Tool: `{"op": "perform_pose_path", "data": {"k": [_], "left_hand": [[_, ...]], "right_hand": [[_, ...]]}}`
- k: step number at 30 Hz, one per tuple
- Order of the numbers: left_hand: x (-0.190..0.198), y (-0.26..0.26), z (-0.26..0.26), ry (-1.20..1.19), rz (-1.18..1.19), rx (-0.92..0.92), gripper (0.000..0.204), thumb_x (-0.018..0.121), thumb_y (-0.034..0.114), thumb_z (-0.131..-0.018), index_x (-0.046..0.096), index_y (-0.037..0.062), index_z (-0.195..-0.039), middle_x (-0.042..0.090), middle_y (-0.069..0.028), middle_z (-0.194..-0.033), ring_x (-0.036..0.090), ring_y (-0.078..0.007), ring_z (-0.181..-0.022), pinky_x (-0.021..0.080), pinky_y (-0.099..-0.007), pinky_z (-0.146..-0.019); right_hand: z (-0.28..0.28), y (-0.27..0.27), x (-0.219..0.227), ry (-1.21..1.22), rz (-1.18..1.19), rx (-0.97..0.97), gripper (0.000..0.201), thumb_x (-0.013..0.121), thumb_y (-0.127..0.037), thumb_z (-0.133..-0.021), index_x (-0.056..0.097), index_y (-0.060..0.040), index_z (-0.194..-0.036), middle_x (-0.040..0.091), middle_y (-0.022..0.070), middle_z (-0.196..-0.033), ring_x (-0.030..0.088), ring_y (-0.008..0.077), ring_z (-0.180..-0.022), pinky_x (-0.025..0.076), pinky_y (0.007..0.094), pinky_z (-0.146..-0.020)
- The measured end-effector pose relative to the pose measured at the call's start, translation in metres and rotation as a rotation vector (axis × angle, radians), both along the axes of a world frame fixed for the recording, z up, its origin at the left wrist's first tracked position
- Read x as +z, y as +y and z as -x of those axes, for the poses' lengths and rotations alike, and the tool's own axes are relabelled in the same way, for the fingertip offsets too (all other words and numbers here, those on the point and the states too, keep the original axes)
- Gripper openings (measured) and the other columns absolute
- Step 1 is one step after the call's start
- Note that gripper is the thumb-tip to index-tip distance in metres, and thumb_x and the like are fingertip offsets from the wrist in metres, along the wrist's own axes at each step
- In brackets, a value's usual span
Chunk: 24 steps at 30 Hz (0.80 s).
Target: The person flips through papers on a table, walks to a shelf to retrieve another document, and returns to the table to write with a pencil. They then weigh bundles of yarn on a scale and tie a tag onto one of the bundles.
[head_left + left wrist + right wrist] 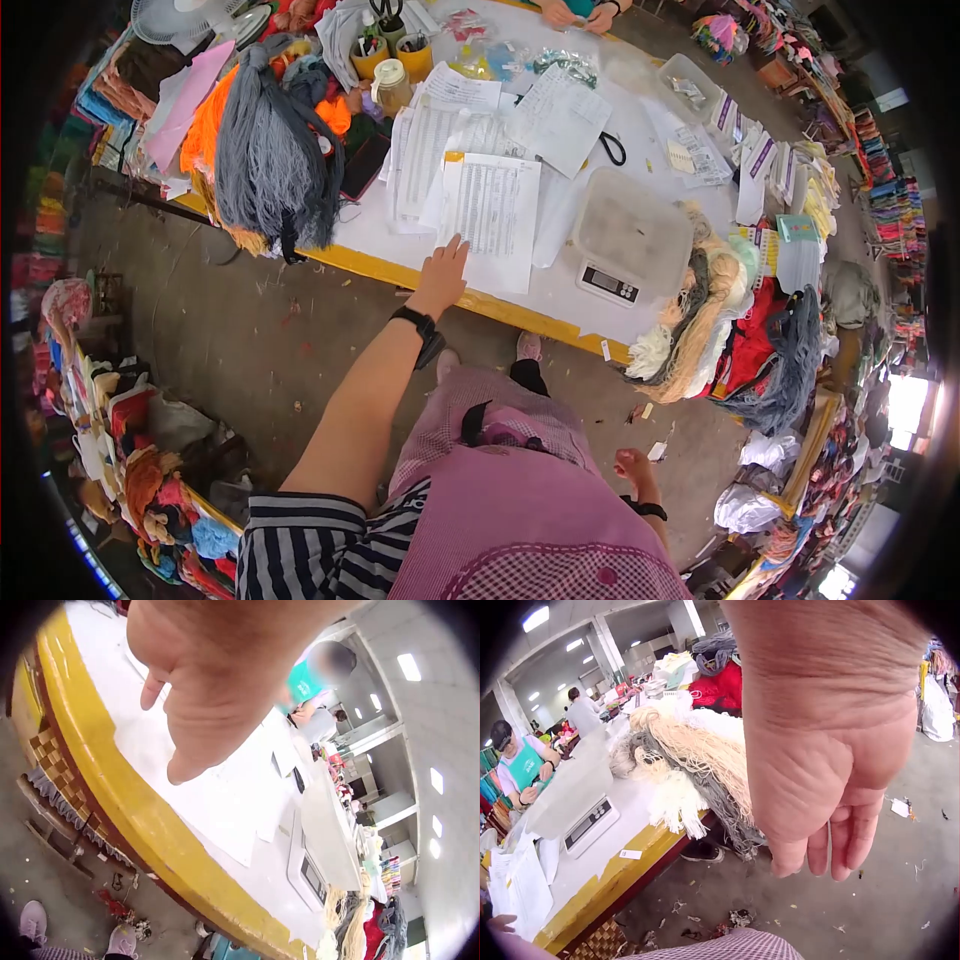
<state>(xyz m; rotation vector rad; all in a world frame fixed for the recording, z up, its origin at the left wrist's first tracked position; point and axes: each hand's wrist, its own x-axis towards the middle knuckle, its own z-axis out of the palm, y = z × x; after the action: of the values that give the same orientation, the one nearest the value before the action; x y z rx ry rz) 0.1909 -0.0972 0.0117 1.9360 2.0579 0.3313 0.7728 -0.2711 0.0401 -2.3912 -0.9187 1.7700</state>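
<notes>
A printed sheet (490,210) covered in rows of small figures lies on the table near its yellow front edge. My left hand (442,276) rests over the lower left corner of this sheet, its fingers reaching onto the paper. From the left wrist, the same hand (202,682) appears above white papers, with some fingertips hidden. Away from the table, at my right side, hangs my right hand (633,468). Its fingers are loosely bent and hold nothing; the right wrist view shows the palm side of this hand (825,765) over the floor.
Right of the sheet stands a digital scale (610,285) bearing a clear plastic tub (635,215). Yarn hanks (700,310) drape over the right edge; grey yarn (265,150) hangs at the left. A phone (366,166) and a jar (391,88) lie beyond. Another person's hands (580,14) show across the table.
</notes>
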Motion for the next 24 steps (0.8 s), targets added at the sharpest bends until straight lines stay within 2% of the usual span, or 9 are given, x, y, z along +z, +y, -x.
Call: {"op": "perform_pose_path", "data": {"k": [2,6,8,12,14,24], "left_hand": [[-0.004,0.011,-0.003,0.035,0.166,0.035,0.085,0.074,0.017,-0.068,0.031,0.0082,-0.141,0.026,-0.0114,-0.150,0.047,-0.0329,-0.114,0.048,-0.0443,-0.088],[0.007,0.031,-0.010,0.107,0.269,0.048,0.090,0.077,0.019,-0.067,0.028,0.0092,-0.143,0.022,-0.0089,-0.152,0.048,-0.0329,-0.114,0.051,-0.0435,-0.084],[0.014,0.034,-0.012,0.225,0.253,0.010,0.078,0.071,0.015,-0.074,0.033,0.0093,-0.141,0.027,-0.0046,-0.151,0.049,-0.0271,-0.111,0.054,-0.0365,-0.076],[-0.004,0.039,-0.013,0.323,0.249,0.009,0.070,0.066,0.011,-0.077,0.036,0.0095,-0.140,0.029,-0.0047,-0.150,0.050,-0.0263,-0.109,0.054,-0.0347,-0.075],[-0.012,0.039,-0.015,0.329,0.179,0.036,0.064,0.062,0.006,-0.079,0.039,0.0093,-0.139,0.031,-0.0048,-0.149,0.050,-0.0256,-0.107,0.054,-0.0328,-0.073],[-0.010,0.038,-0.014,0.269,0.180,0.027,0.059,0.056,0.003,-0.081,0.039,0.0076,-0.138,0.031,-0.0051,-0.149,0.050,-0.0282,-0.107,0.056,-0.0352,-0.075]], "right_hand": [[0.002,0.003,0.003,-0.036,-0.006,0.029,0.016,0.068,-0.013,-0.085,0.066,-0.0028,-0.097,0.065,0.0049,-0.083,0.062,0.0134,-0.066,0.052,0.0259,-0.057],[-0.002,0.013,0.001,0.015,-0.021,0.006,0.017,0.067,-0.013,-0.085,0.065,-0.0019,-0.098,0.065,0.0053,-0.084,0.062,0.0134,-0.068,0.052,0.0260,-0.059],[0.001,0.019,0.009,-0.011,-0.042,0.021,0.019,0.067,-0.013,-0.085,0.065,-0.0012,-0.099,0.065,0.0058,-0.086,0.062,0.0134,-0.069,0.052,0.0258,-0.059],[-0.005,0.022,0.006,0.058,-0.061,-0.020,0.020,0.067,-0.013,-0.085,0.064,-0.0005,-0.100,0.066,0.0067,-0.087,0.062,0.0132,-0.069,0.052,0.0256,-0.059],[-0.002,0.023,0.016,0.004,-0.080,0.050,0.020,0.067,-0.013,-0.085,0.064,0.0002,-0.100,0.066,0.0077,-0.088,0.062,0.0132,-0.069,0.052,0.0257,-0.059],[-0.009,0.012,0.007,0.002,-0.075,0.032,0.020,0.066,-0.016,-0.085,0.066,-0.0029,-0.100,0.065,0.0066,-0.085,0.064,0.0137,-0.069,0.052,0.0258,-0.059]]}}
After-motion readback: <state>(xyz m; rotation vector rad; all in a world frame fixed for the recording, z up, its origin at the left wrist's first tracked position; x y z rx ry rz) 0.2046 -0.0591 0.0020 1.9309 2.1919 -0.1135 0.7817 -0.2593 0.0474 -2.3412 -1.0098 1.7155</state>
